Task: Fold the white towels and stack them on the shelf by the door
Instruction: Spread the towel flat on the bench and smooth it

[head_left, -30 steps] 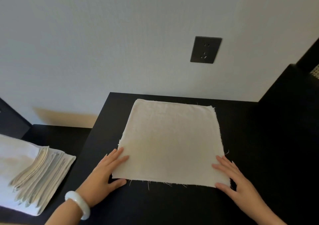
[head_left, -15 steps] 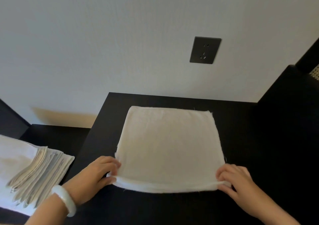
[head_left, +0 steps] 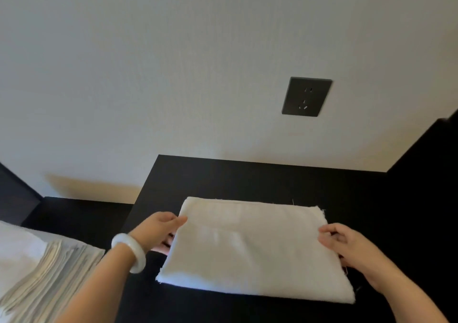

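White towel lies on the black table, approx. centre, somewhat nearer the person than the wall; it looks doubled over, w/ a soft rounded fold along the near edge and a few frayed threads at the far R corner. L hand is at the towel's L side, fingers curled, thumb and fingertips pinching the cloth edge just below the far L corner; some fingers are tucked under the cloth, so how many grip can't be told. R hand is at the R side, also curled, pinching the R edge betw. thumb and forefinger; its other fingers are bent beneath. The hands are about level w/ each other, towel spread flat betw. them. A white bangle sits on the L wrist. A stack of folded towels lies at lower L on a lower dark surface, well apart from the towel being held; its layered edges fan toward the camera. The pale wall behind the table carries a dark socket plate, above the towel and R of centre; dark furniture rises at far R.
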The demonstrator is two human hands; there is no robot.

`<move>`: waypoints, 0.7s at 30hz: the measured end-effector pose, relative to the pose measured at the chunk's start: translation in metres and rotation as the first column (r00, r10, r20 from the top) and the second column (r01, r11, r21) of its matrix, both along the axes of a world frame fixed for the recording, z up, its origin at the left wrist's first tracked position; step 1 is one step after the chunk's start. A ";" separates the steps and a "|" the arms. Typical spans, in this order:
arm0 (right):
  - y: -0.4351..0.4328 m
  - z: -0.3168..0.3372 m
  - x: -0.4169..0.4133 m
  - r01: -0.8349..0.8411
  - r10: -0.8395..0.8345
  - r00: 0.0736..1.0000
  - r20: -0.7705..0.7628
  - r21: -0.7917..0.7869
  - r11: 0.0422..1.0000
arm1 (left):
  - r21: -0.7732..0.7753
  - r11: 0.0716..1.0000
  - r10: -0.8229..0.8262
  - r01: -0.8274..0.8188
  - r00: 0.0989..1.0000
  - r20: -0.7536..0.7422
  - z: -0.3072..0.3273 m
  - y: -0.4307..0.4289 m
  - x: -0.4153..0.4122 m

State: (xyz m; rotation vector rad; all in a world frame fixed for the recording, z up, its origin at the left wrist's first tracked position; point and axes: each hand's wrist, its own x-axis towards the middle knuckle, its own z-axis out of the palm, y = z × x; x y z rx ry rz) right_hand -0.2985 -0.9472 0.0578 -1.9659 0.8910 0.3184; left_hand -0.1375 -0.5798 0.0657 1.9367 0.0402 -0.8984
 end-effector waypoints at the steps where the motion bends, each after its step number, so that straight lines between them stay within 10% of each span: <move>1: 0.000 -0.001 0.000 -0.012 0.012 1.000 -0.005 -0.025 1.000 | 0.057 0.998 0.032 -0.035 0.998 0.050 -0.008 -0.004 0.001; 5: 0.002 -0.005 -0.003 -0.060 0.055 0.998 -0.038 -0.135 0.989 | 0.319 0.948 -0.085 -0.017 0.949 0.303 -0.029 -0.009 -0.001; 12: -0.002 0.012 0.022 0.136 -0.097 0.965 0.244 -0.151 0.979 | 0.247 0.951 0.038 -0.184 0.866 0.498 -0.024 -0.018 0.016; 17: 0.020 -0.024 0.044 0.035 0.030 0.990 0.134 -0.457 0.889 | 0.339 0.923 -0.010 -0.184 0.867 0.498 -0.038 -0.040 0.018; 21: 0.023 -0.025 0.040 0.169 -0.106 0.976 0.189 -0.361 0.917 | 0.402 0.895 -0.080 -0.192 0.819 0.569 -0.041 -0.046 0.013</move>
